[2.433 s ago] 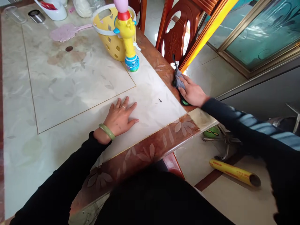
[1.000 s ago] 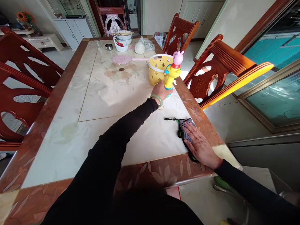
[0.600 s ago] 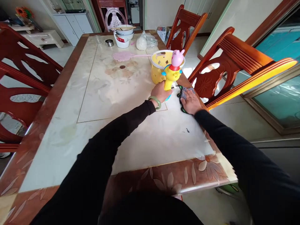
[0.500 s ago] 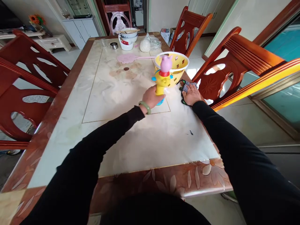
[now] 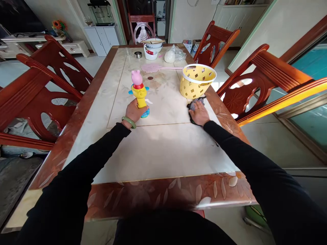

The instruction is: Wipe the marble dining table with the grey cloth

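The left hand (image 5: 133,112) grips a yellow pig-headed toy bottle (image 5: 139,94) upright on the bench (image 5: 163,149), while the right hand (image 5: 198,114) presses flat, fingers open, on a grey cloth (image 5: 193,103) just below a yellow basket (image 5: 196,81).

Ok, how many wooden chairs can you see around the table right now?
5: two chairs on the left, one at the far end, two on the right. Others may be out of frame.

Left hand (image 5: 133,111) curled shut, right hand (image 5: 198,113) flat, arms outstretched.
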{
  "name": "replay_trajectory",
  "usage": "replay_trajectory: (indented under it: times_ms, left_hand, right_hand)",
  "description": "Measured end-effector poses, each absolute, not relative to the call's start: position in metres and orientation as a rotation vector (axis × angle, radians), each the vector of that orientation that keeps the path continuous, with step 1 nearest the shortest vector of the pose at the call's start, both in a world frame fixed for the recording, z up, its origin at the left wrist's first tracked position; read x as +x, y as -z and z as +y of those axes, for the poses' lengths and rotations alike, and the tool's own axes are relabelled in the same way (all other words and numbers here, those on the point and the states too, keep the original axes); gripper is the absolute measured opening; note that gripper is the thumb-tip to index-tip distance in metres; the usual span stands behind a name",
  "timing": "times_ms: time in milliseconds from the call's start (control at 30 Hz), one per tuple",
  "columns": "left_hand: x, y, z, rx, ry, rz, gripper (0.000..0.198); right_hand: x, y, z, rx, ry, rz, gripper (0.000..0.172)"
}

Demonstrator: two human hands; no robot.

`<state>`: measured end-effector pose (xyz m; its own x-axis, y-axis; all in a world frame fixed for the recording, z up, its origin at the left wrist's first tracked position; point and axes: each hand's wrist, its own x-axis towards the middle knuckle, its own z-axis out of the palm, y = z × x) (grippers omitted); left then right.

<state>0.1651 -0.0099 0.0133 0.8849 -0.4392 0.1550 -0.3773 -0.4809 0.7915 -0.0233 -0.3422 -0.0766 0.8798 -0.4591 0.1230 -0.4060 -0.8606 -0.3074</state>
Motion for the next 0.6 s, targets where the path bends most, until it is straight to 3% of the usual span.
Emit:
replay_trajectory:
  times_ms: [133,267,467,600]
  left_hand:
    - [0.162,-0.012,-0.016,2.132,0.088,-0.614,0.031]
    - [0.157,-0.013,-0.017,2.147,0.084,-0.602,0.032]
    - [0.155,-0.013,-0.014,2.113,0.112,-0.622,0.039]
    - [0.157,-0.01,-0.013,2.113,0.128,-0.633,0.036]
  right_hand:
    - [-0.069,0.059,-0.26,-2.847,0.193,0.21,0.074]
    - [-0.113,0.058,-0.244,-2.81,0.23,0.043,0.072]
    - [-0.074,0.074,-0.294,-2.857,0.316,0.43,0.076]
    - [-0.019,0.074,-0.32,-2.871,0.184,0.856,0.078]
